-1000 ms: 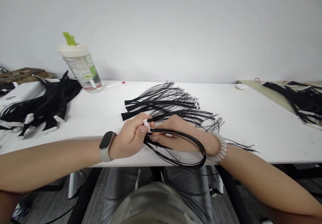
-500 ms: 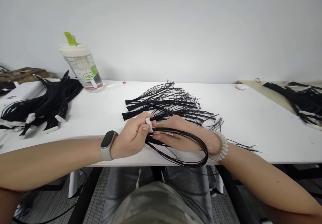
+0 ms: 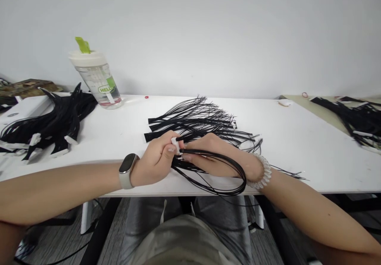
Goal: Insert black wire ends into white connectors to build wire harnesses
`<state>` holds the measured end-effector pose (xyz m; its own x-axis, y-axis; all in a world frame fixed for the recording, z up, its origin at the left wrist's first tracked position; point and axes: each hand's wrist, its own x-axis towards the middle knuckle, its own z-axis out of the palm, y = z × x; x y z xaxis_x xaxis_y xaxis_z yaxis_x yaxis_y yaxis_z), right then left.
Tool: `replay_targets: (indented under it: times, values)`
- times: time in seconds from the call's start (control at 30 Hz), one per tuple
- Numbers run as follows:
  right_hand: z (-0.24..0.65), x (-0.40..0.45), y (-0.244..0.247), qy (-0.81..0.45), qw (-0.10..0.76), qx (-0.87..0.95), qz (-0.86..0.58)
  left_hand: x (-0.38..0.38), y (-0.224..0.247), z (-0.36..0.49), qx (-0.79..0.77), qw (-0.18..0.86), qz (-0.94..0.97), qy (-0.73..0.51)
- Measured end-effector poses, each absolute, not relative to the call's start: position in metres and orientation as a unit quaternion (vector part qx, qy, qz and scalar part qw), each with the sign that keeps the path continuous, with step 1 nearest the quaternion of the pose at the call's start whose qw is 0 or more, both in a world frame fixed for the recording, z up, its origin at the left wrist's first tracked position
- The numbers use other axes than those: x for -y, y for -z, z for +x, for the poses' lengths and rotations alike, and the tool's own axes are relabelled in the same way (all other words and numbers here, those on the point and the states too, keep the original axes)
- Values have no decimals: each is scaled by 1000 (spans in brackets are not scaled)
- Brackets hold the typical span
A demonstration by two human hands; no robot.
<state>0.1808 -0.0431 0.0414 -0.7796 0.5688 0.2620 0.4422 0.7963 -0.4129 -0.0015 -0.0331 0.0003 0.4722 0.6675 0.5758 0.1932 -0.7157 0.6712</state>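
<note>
Near the table's front edge, my left hand (image 3: 156, 159) grips a small white connector (image 3: 176, 146) between thumb and fingers. Black wires (image 3: 241, 173) run from the connector and loop round to the right, hanging over the table edge. My right hand (image 3: 216, 155) is closed on the wires right beside the connector, its fingertips almost touching those of my left hand. Just behind both hands, several black wire bundles (image 3: 190, 121) with fanned-out ends lie on the white table (image 3: 297, 146).
A clear bottle (image 3: 99, 84) with a green-tabbed lid stands at the back left. Next to it lies a heap of black cables (image 3: 65, 118) with white connectors. More black cables (image 3: 357, 118) are at the far right. A small white object (image 3: 285, 103) rests near the back edge.
Both hands keep their hold and have barely shifted. The wire loop has moved very slightly upward.
</note>
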Motion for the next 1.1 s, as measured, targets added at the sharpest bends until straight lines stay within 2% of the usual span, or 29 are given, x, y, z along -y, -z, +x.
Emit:
replay_targets:
  times: [0.4, 0.7, 0.83, 0.9, 0.97, 1.1]
  values:
    - [181, 46, -40, -253, 156, 912, -283, 35, 3, -5, -223, 185, 846, -447]
    - [182, 37, -35, -134, 216, 925, -283, 34, -2, -2, -324, 240, 798, -448]
    - [202, 27, -45, -109, 218, 927, -287, 31, -5, 3, -387, 288, 759, -438]
    - [214, 20, -51, -71, 257, 895, -357, 29, -4, 5, -407, 346, 720, -443]
    - [226, 13, -56, -47, 338, 825, -450, 27, -2, 6, -421, 402, 678, -450]
    - [244, -2, -58, -133, 531, 656, -520, 24, 0, 8, -424, 453, 636, -459]
